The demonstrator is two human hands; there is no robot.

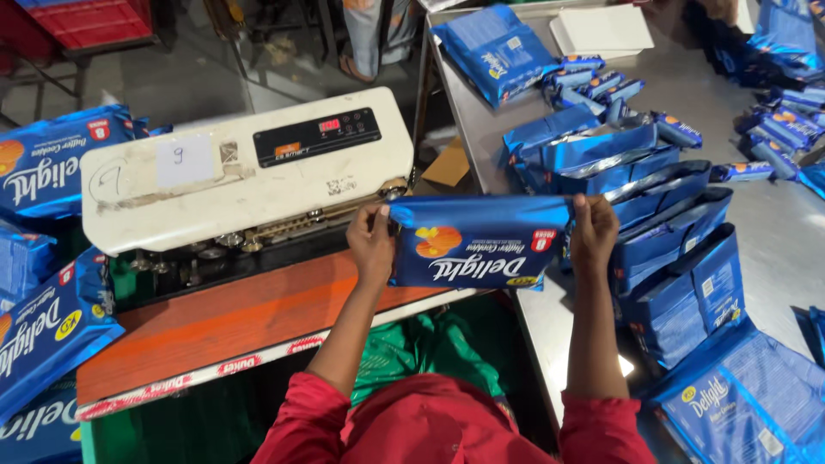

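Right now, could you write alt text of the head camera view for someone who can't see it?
Two hands, left hand and right hand, hold a blue biscuit pack by its top corners beside a white sealing machine; more open blue bags wait on the steel table.

1 white sealing machine w/ 1 orange conveyor belt. 1 blue biscuit pouch held up, 2 hands on it: left hand, right hand. Approx. 5 open blue bags in a row. 1 white box. 1 red crate. Small packs too many to count.
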